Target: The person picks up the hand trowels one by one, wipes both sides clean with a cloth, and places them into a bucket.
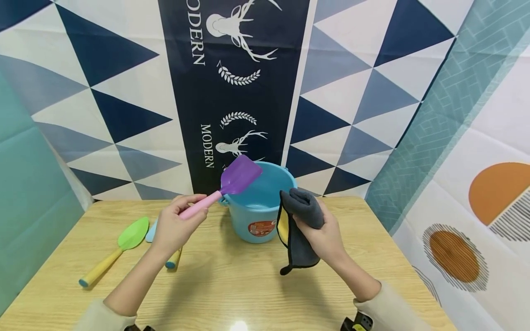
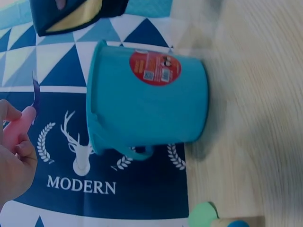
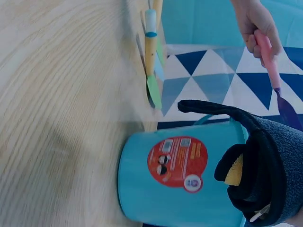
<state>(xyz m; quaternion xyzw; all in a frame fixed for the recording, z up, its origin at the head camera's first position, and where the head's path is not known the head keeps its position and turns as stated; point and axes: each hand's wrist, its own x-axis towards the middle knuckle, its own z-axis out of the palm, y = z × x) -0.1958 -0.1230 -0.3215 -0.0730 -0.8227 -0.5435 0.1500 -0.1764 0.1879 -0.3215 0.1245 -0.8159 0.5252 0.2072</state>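
My left hand (image 1: 177, 226) grips the pink handle of a spatula with a purple blade (image 1: 241, 174). The blade is raised over the left rim of a blue bucket (image 1: 252, 220) that stands upright on the table. In the left wrist view the spatula's handle (image 2: 20, 126) shows between thumb and fingers. My right hand (image 1: 327, 232) holds a folded dark grey cloth (image 1: 304, 243) with black edging and a yellow side, just right of the bucket. One flap of the cloth hangs down. The right wrist view shows the cloth (image 3: 265, 165) rolled, covering most of that hand.
Left of the bucket, a green spatula (image 1: 133, 233) with a yellow handle lies on the wooden table (image 1: 248, 285). Beside it is a light blue tool (image 1: 152, 232), partly hidden by my left hand, and a yellow handle end (image 1: 173, 259). A patterned wall covering (image 1: 236, 92) rises behind the bucket.
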